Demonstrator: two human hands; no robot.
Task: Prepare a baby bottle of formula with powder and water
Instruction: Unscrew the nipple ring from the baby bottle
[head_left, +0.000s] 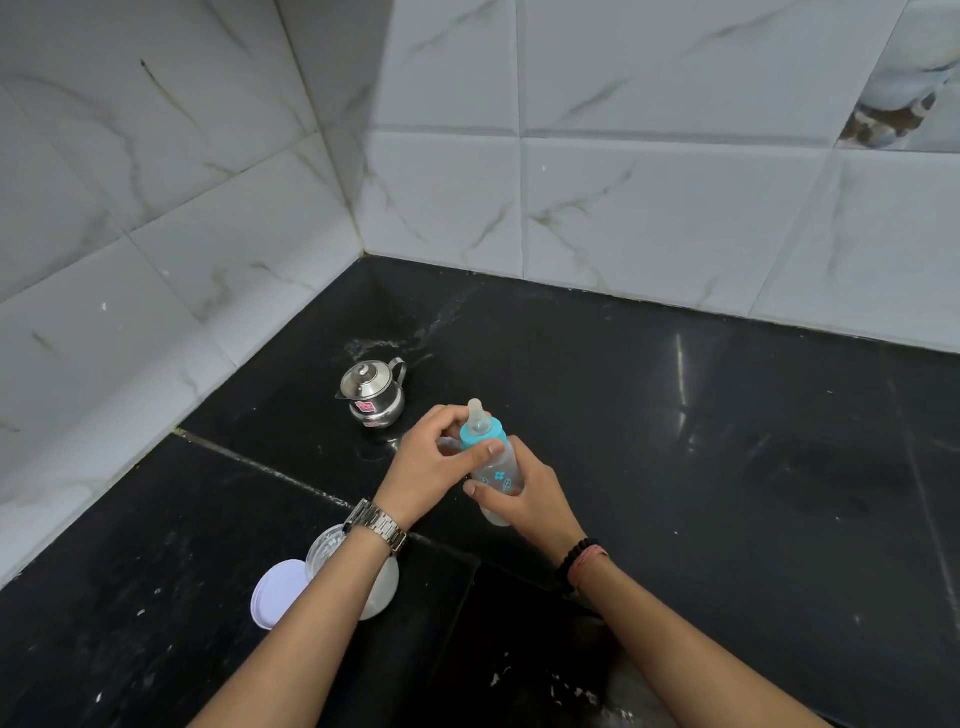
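Observation:
A clear baby bottle (497, 475) with teal leaf prints, a teal collar (480, 435) and a pale teat stands tilted above the black counter. My right hand (524, 499) grips the bottle's body from the right. My left hand (439, 462) curls round the teal collar, thumb on its front. A cloudy liquid shows in the bottle's lower end. An open clear container (382, 587) of white powder sits under my left forearm, its white lid (278, 592) lying beside it on the left.
A small lidded steel pot (371, 392) with a spout and handle stands behind my hands near the tiled corner. A wet patch (395, 343) lies on the black counter (727, 467) behind it. A step in the counter (467, 613) drops near its front edge.

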